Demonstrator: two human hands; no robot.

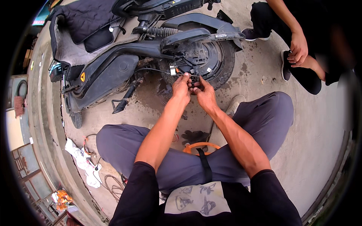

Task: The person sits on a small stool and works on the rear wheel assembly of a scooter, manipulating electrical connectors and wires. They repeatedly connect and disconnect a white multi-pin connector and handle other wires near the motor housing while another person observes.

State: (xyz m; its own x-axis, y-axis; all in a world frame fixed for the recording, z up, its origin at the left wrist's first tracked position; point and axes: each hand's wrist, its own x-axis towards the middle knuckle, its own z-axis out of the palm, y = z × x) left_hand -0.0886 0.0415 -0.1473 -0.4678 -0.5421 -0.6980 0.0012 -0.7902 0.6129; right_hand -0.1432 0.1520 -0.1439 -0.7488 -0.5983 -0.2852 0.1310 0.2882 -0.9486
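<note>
Both hands pinch a small black connector [193,78] between them: left hand [181,88] at nine o'clock, right hand [205,95] at four, rear wheel [211,56] at twelve

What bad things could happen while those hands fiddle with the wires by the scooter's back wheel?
The thin wires pinched by the left hand and right hand might snap or slip loose. The scooter lies tipped on the wet concrete, so it could shift toward the fingers. Another person's hand is close.

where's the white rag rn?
Head view, lower left: the white rag lies crumpled on the concrete ground beside the person's left knee, below the scooter's front wheel, among loose cables.
</note>
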